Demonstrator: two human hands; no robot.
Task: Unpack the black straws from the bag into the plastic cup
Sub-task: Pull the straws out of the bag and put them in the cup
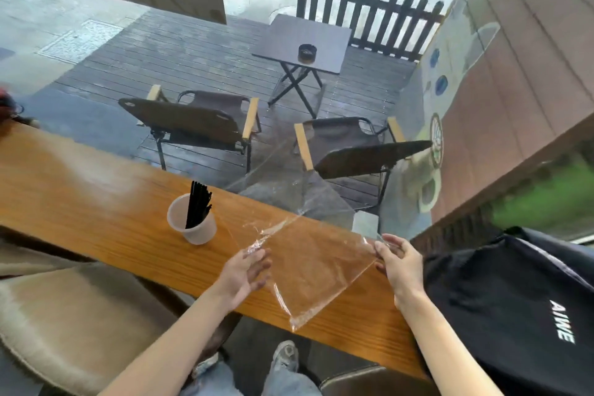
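Pinched at two corners, the clear bag [313,262] is held spread flat over the wooden counter [96,202], probably to confirm that nothing is left inside; no straws are seen in it. At ten o'clock from the bag, the black straws [197,204] stand upright in the plastic cup [193,222]. The left hand [249,268] grips the crumpled corner; the right hand [400,262] pinches the opposite edge at three o'clock.
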